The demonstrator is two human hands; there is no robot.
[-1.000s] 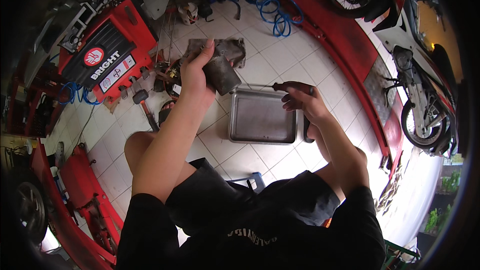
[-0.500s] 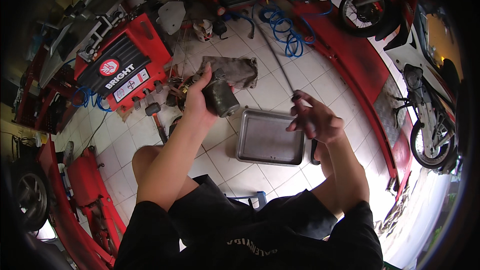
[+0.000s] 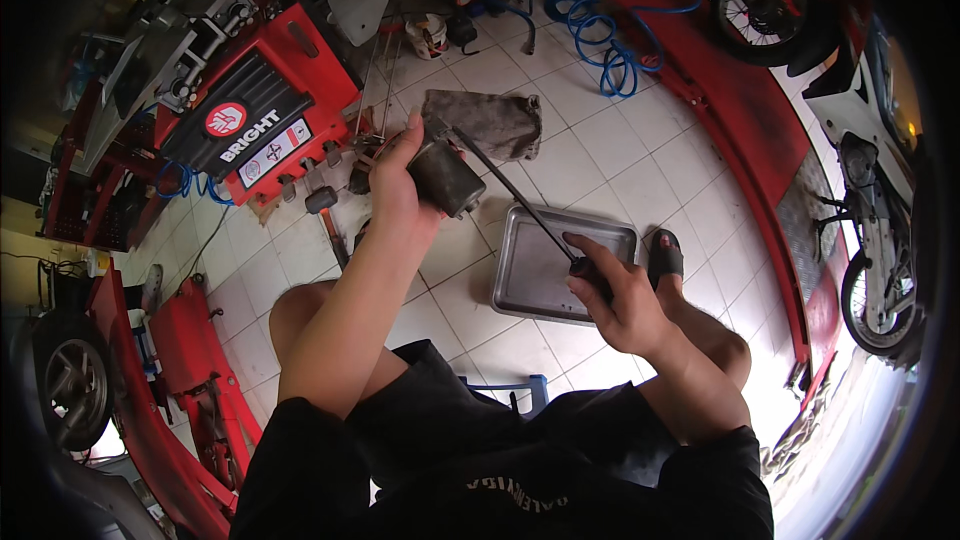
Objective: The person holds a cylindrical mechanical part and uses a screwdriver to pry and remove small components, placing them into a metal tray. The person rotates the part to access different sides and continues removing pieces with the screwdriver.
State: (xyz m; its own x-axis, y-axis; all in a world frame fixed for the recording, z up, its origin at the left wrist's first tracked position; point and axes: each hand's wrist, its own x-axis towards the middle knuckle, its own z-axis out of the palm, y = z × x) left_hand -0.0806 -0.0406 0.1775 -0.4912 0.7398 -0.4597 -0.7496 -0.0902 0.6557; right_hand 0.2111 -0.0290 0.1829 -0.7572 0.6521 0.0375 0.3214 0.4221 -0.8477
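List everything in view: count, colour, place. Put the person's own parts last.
cylinder: 1, dark grey, in left hand
rod: 1, dark, in right hand
tray: 1, grey, floor, centre
cloth: 1, grey-brown, floor beyond tray
mallet: 1, black and orange, left of cylinder
machine: 1, red and black, upper left
bucket: 1, whitish, top
hoses: at least 2, blue, top and left
platform: 1, red, right
motorcycle: at least 1, white, far right
wheel: 1, dark, far left
clutter: uncounted, mostly dark, upper left
sandal: 1 clear, dark, right foot
shirt: 1, black, bottom
hands: 2, bare, centre
legs: 2, bare, either side
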